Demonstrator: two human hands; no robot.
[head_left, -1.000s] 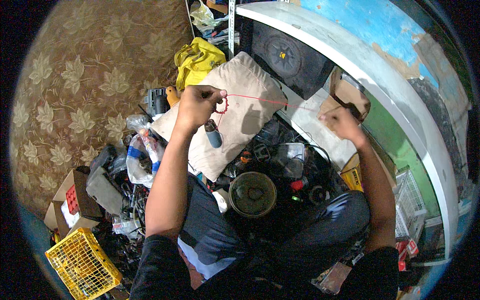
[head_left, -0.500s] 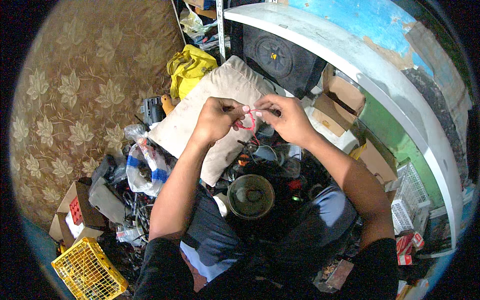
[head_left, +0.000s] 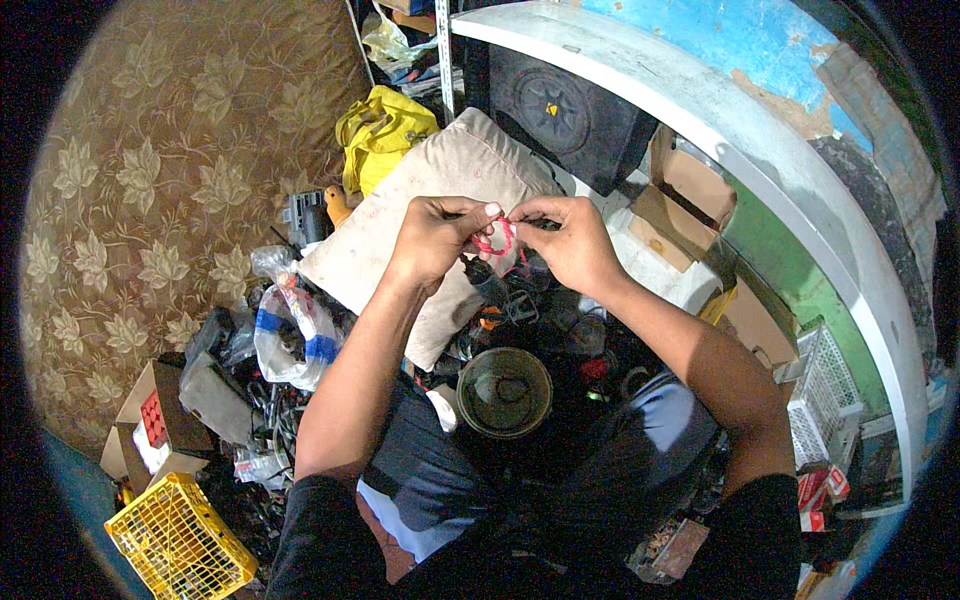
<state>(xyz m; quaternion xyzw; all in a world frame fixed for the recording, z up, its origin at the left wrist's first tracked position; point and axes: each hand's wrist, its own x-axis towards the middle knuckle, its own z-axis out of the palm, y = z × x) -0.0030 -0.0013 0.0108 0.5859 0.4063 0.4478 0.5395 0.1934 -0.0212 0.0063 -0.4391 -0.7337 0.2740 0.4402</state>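
The left hand (head_left: 438, 240) pinches a small, round ring of red cord (head_left: 509, 237); the right hand (head_left: 575, 242), fingertips closed, pinches its right edge. It's held above the right part of the cream fabric cushion (head_left: 425, 190). Likely light, soft, pliable; best held by its rim.

The left hand (head_left: 435, 240) pinches a red cord loop (head_left: 508, 237); the right hand (head_left: 572, 240) pinches at its right edge. A beige cushion (head_left: 405, 190) lies beyond, a subwoofer box (head_left: 600, 140) farther right, a round container (head_left: 504, 395) nearer, a yellow plastic crate (head_left: 182, 540) near left.
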